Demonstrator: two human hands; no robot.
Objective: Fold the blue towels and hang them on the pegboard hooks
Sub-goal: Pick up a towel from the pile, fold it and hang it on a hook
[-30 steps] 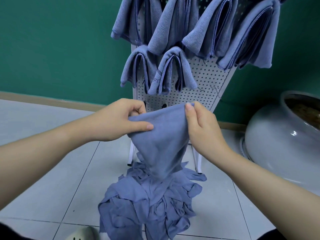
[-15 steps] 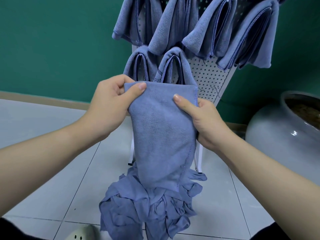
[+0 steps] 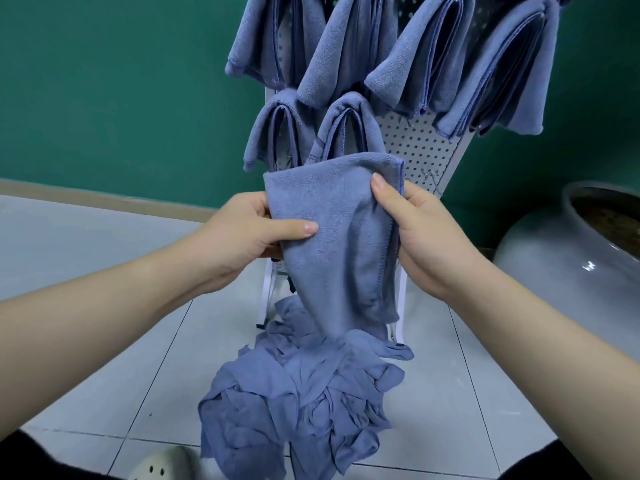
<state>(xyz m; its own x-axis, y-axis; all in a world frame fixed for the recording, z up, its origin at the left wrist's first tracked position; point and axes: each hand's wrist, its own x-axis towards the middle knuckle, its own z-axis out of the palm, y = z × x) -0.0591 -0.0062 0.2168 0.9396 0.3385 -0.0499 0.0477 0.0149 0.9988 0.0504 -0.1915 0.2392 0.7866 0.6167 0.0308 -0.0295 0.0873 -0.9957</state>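
Note:
A folded blue towel [image 3: 337, 233] hangs in the air in front of the white pegboard [image 3: 417, 147]. My left hand [image 3: 247, 237] pinches its left edge with the thumb on the front. My right hand [image 3: 420, 230] grips its right edge, thumb on the front near the top. Several folded blue towels [image 3: 349, 46] hang on the pegboard hooks in two rows. A crumpled pile of blue towels [image 3: 301, 396] lies on the tiled floor at the pegboard's foot, below the held towel.
A large grey ceramic pot [image 3: 568, 268] stands on the floor to the right of the pegboard. A green wall [image 3: 114, 84] runs behind. A pale perforated shoe [image 3: 162, 465] shows at the bottom edge, left of the pile.
The towel was lifted off the pile and folded narrower. Both hands slid from its top corners down onto its side edges, and the top fold now stands above them.

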